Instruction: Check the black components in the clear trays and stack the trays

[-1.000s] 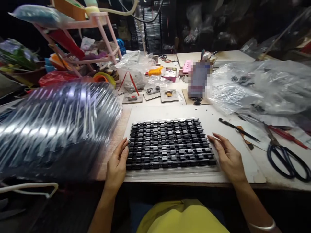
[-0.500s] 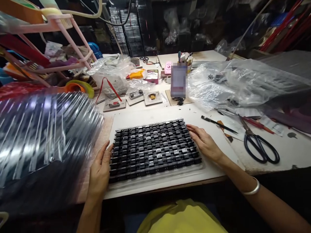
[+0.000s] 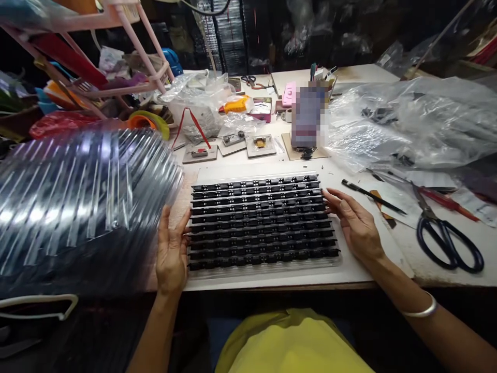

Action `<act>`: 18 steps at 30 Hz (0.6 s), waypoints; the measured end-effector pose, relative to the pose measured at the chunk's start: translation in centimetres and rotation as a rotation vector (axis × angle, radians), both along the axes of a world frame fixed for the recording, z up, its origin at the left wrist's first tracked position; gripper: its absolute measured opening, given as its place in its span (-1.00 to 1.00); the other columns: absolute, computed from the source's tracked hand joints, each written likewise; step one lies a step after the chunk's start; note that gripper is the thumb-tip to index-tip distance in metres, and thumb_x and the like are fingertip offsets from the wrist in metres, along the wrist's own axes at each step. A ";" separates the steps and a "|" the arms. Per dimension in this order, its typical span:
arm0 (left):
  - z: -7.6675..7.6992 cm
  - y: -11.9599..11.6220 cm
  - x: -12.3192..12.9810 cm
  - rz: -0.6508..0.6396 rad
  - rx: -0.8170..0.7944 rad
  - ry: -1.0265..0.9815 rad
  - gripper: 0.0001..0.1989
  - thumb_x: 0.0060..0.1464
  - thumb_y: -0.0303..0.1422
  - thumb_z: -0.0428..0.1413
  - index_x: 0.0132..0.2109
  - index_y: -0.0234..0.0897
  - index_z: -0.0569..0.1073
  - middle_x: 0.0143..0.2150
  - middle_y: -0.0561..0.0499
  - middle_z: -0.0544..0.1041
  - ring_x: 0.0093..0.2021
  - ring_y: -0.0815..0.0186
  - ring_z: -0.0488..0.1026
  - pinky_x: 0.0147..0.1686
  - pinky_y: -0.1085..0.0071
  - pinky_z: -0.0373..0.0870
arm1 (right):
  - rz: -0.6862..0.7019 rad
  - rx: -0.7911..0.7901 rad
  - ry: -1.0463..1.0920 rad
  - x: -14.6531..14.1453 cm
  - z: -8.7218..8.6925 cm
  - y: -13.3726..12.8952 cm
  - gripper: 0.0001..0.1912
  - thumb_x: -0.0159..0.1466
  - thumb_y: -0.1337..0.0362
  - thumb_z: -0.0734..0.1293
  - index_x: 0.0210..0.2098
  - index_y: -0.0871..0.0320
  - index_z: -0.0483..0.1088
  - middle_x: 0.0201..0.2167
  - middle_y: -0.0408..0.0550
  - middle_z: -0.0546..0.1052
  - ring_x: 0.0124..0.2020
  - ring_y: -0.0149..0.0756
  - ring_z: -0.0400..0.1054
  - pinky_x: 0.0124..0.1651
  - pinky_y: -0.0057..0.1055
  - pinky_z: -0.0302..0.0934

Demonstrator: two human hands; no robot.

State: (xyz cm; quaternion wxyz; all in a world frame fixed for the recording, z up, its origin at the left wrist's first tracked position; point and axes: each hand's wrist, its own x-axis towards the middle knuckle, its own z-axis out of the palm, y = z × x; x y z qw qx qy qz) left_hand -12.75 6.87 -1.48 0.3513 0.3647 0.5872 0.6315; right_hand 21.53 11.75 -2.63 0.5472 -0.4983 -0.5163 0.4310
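Note:
A clear plastic tray lies on a white board, filled with rows of small black parts. At its left edge is my left hand, thumb and fingers closed on the side of the tray. My right hand grips the opposite edge, its fingertips partly hidden by the tray's side. What the black parts are, I cannot make out.
Stacked clear ribbed trays stand close on the left. Dark-handled scissors, a black pen and a red-handled tool lie right. Behind are small fixture blocks, a blurred phone and plastic bags.
My view has shifted, so the bench appears further right and slightly higher. The tray's black rows now show from a different angle. Both hands stay at the tray's sides.

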 end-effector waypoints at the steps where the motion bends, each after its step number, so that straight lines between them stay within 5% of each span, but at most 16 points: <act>1: 0.0 0.0 0.0 -0.011 0.021 0.008 -0.49 0.22 -0.21 -0.03 0.29 0.02 0.10 0.10 0.03 0.46 -0.09 0.45 0.41 -0.09 0.60 0.28 | -0.008 0.013 -0.001 0.0 0.0 0.0 -0.64 0.33 0.08 0.21 0.06 0.02 0.35 0.06 -0.06 0.43 0.07 -0.14 0.29 0.06 -0.21 0.21; 18: -0.1 0.0 0.1 0.012 0.038 0.062 -0.51 0.24 -0.22 -0.07 0.29 0.02 0.09 0.10 0.03 0.47 -0.20 0.48 0.41 -0.13 0.60 0.29 | -0.054 0.103 0.143 -0.6 0.3 -0.4 -0.67 0.31 0.11 0.23 0.01 0.07 0.39 0.02 0.01 0.46 0.08 -0.06 0.29 0.20 -0.05 0.09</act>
